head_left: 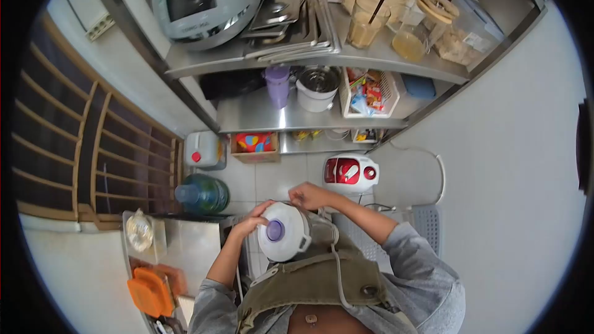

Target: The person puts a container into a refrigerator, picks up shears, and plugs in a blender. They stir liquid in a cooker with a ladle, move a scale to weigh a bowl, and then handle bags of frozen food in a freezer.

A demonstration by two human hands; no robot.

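Above the tiled floor (291,176), the left hand (250,222) gripped a white lidded pot (286,251), thumb at its purple knob (276,231); the right hand (310,196) curled near its far rim, its hold unclear. Probably stiff, smooth and weighty, it seemed best held by handle (305,245) and base

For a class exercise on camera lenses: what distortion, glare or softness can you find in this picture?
Head view: fisheye distortion bows the window bars, with black, rounded corners; head view: glare streaks the middle metal shelf; head view: the small packets look soft.
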